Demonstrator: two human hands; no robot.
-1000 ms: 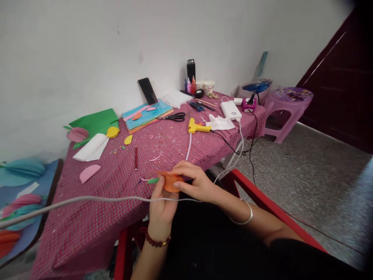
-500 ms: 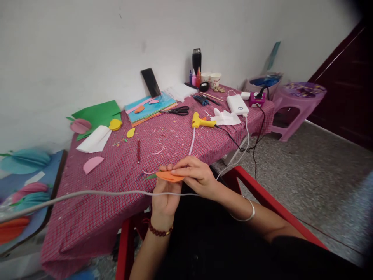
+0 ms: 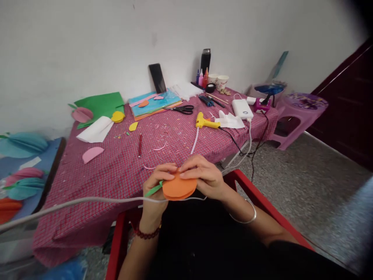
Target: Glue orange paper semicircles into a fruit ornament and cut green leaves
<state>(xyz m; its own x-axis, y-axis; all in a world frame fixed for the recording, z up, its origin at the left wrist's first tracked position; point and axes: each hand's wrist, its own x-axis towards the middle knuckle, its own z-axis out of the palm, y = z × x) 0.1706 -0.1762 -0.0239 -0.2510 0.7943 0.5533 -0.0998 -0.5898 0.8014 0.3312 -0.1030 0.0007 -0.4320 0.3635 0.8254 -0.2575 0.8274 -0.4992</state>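
Observation:
Between my two hands, above my lap at the table's front edge, is an orange layered paper fruit [image 3: 178, 188] with a green leaf [image 3: 154, 189] at its left end. My left hand [image 3: 155, 186] is closed on its left side, fingers bent over the top edge. From the right, my right hand [image 3: 205, 177] grips it with fingertips lying on the orange face; that thumb is mostly hidden. A pale cable [image 3: 96, 199] passes in front of my left wrist. Beyond my hands lie a dark red pen [image 3: 140, 146] and a yellow glue gun [image 3: 205, 121] with its glue stick [image 3: 194, 140].
Paper scraps litter the checked tablecloth [image 3: 128, 171]. Black scissors [image 3: 183, 109], coloured paper sheets [image 3: 136, 111], a leaning phone [image 3: 157, 78] and a white power bank [image 3: 242, 109] lie further back. Finished paper fruits [image 3: 25, 144] rest at the left. Red chair arms [image 3: 262, 202] flank me.
The orange paper fruit has turned from nearly edge-on to showing its broad face. My left hand has moved left and its fingers now curl over the top. The camera view has shifted slightly.

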